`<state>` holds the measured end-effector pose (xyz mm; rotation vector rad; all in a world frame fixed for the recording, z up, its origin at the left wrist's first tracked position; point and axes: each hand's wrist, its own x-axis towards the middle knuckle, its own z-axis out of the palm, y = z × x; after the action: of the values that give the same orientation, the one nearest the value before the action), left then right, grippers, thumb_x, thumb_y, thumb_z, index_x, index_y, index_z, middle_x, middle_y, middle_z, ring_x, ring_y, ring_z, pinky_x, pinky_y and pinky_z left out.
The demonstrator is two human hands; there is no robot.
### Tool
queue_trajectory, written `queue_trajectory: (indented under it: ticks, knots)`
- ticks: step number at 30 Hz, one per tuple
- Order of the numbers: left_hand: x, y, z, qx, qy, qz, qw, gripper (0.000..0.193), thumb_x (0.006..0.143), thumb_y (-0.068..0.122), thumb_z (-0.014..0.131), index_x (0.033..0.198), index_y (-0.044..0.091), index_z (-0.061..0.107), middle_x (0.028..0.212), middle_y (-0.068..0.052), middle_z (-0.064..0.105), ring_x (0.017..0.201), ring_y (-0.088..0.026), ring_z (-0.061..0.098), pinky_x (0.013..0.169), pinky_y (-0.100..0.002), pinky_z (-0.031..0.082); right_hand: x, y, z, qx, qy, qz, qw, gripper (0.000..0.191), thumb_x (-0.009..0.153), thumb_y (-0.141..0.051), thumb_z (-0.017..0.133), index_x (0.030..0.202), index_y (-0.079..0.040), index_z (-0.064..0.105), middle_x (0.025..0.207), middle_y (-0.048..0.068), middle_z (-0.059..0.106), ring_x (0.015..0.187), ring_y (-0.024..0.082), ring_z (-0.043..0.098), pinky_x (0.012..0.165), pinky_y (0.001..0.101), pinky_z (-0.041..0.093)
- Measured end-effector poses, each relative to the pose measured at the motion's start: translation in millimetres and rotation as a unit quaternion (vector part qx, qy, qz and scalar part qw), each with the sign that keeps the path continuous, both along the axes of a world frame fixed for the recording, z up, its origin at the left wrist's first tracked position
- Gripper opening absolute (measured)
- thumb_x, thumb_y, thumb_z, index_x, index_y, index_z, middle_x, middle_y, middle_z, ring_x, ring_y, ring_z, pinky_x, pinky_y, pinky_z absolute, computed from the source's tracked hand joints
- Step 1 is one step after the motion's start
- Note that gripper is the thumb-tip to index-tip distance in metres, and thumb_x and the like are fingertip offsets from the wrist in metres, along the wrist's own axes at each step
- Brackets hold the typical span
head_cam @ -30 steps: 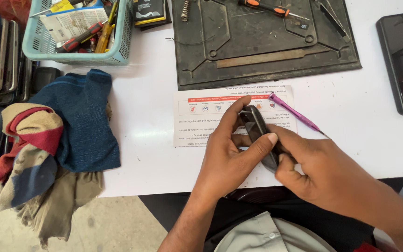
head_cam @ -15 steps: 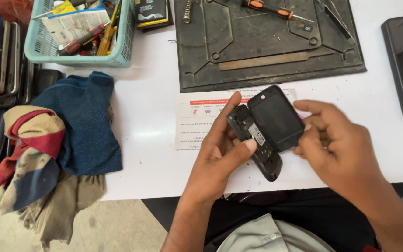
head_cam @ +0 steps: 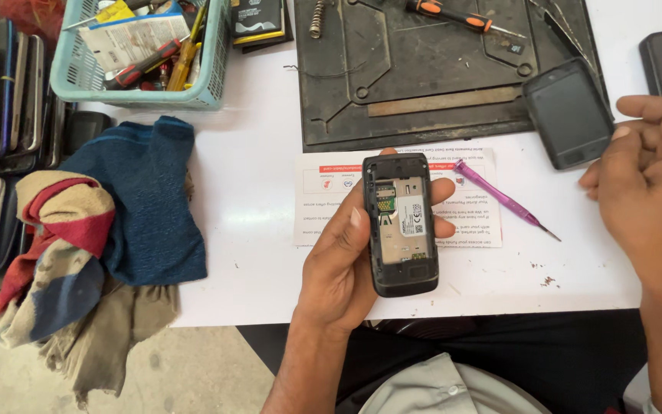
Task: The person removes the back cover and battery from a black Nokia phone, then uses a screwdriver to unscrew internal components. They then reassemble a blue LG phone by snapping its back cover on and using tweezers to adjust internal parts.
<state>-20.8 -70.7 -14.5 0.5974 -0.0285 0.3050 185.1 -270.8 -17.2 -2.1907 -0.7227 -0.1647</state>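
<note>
Phone (head_cam: 401,224) rests back-up in the left hand (head_cam: 346,261), gripped around its edges above the table (head_cam: 254,199). Its back cover (head_cam: 568,113) is already off, lying on the mat (head_cam: 423,69); the battery bay looks empty. The right hand (head_cam: 649,192) hovers loosely curled, holding nothing.

The back cover (head_cam: 567,113) is now off the phone (head_cam: 401,225) and lies at the edge of the dark work mat (head_cam: 423,84); half a second ago it was still tilted against the phone. The right hand (head_cam: 649,180) has withdrawn to the right, empty. The left hand (head_cam: 346,261) alone now holds the phone, its open battery compartment facing upward. The purple pry tool (head_cam: 503,199), previously hidden, is visible again.
</note>
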Motion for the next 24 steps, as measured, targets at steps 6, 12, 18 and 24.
queue_trajectory:
  ticks: [6, 12, 18, 24]
  knots:
    - [-1, 1, -4, -0.030, -0.020, -0.006, 0.999, 0.066, 0.116, 0.040, 0.044, 0.166, 0.001, 0.028, 0.147, -0.036, 0.050, 0.118, -0.034, 0.067, 0.101, -0.039, 0.058, 6, -1, -10, 0.037, 0.026, -0.007, 0.999, 0.023, 0.117, 0.001, 0.048, 0.137, 0.013, 0.050, 0.100, 0.016, 0.063, 0.081, 0.017, 0.068, 0.068, 0.0277, 0.057]
    - [1, 1, -7, -0.063, -0.041, -0.013, 0.997, 0.061, 0.116, 0.038, 0.045, 0.163, 0.002, 0.029, 0.146, -0.037, 0.050, 0.116, -0.034, 0.069, 0.095, -0.038, 0.060, -5, -1, -4, -0.070, -0.082, -0.060, 0.992, 0.026, 0.110, 0.003, 0.064, 0.134, 0.012, 0.058, 0.088, 0.021, 0.067, 0.066, 0.023, 0.065, 0.057, 0.0288, 0.051]
    - [1, 1, -8, -0.076, -0.047, -0.018, 0.996, 0.058, 0.118, 0.037, 0.044, 0.162, 0.003, 0.030, 0.144, -0.037, 0.052, 0.115, -0.034, 0.069, 0.089, -0.036, 0.062, -39, 4, 22, -0.055, -0.055, 0.045, 0.996, 0.014, 0.106, -0.003, 0.074, 0.116, 0.007, 0.071, 0.090, 0.014, 0.067, 0.066, 0.013, 0.063, 0.060, 0.0237, 0.049]
    - [3, 1, -6, -0.034, -0.006, 0.005, 0.999, 0.060, 0.117, 0.040, 0.040, 0.160, -0.002, 0.033, 0.140, -0.037, 0.056, 0.113, -0.034, 0.070, 0.090, -0.036, 0.062, -51, 20, 22, -0.093, -0.062, 0.082, 0.990, 0.016, 0.094, -0.009, 0.079, 0.105, 0.002, 0.077, 0.084, 0.011, 0.068, 0.061, 0.015, 0.060, 0.054, 0.0271, 0.048]
